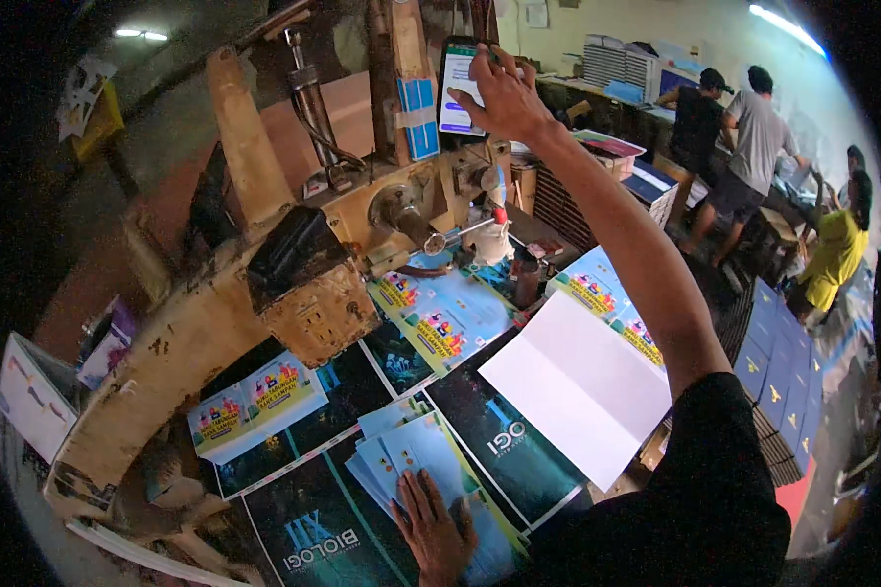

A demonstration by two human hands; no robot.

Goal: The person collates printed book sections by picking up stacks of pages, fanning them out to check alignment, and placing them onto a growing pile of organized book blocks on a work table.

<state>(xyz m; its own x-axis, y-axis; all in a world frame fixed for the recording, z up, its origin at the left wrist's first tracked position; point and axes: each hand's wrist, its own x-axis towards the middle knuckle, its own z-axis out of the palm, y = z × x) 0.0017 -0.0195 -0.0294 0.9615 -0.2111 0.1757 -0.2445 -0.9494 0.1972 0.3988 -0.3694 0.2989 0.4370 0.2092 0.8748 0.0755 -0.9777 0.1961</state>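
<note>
My left hand lies flat with its fingers spread on a fanned pile of light blue booklets. My right arm reaches far forward, and my right hand is open at a smartphone propped upright on the machine. Its thumb and fingers are over the lit screen; whether they press it I cannot tell. To the right, an opened sheet with a blank white side lies on colourful printed covers. More such covers lie beneath the machine and in a stack at left. Dark printed sheets cover the work surface.
A worn cream-coloured machine with a block-shaped head and curved frame stands over the table. A red-knobbed lever sticks out from it. Stacks of dark blue books stand at right. Several people are at far right.
</note>
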